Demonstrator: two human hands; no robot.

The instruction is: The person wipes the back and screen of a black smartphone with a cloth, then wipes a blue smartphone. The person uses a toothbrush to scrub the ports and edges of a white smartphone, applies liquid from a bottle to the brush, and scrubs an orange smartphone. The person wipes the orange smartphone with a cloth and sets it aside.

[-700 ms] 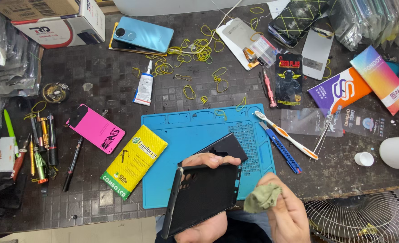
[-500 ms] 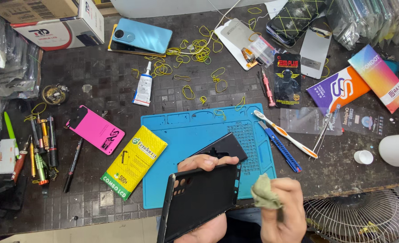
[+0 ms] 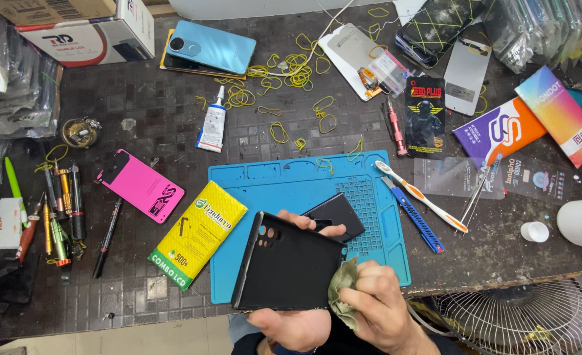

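Note:
My left hand (image 3: 296, 323) holds a black phone back cover (image 3: 284, 266) from underneath, with fingers wrapped over its top edge, above the near edge of a blue work mat (image 3: 291, 190). Pinched in my right hand (image 3: 381, 309) is a crumpled green cloth (image 3: 343, 289), pressed against the cover's right edge. A second black phone (image 3: 337, 213) lies on the mat just behind the cover, partly hidden by my fingers.
A yellow packet (image 3: 199, 233) and a pink phone case (image 3: 141, 185) lie left of the mat. A toothbrush (image 3: 422, 196), blue tool (image 3: 414, 213), glue tube (image 3: 213, 123), rubber bands (image 3: 291, 69), a blue phone (image 3: 212, 46) and several packages surround it. Pens (image 3: 61, 210) lie far left. A fan (image 3: 521, 319) sits below right.
The black cover has tilted and shifted slightly left in my left hand. My right hand with the cloth has moved from the right onto the cover's right edge.

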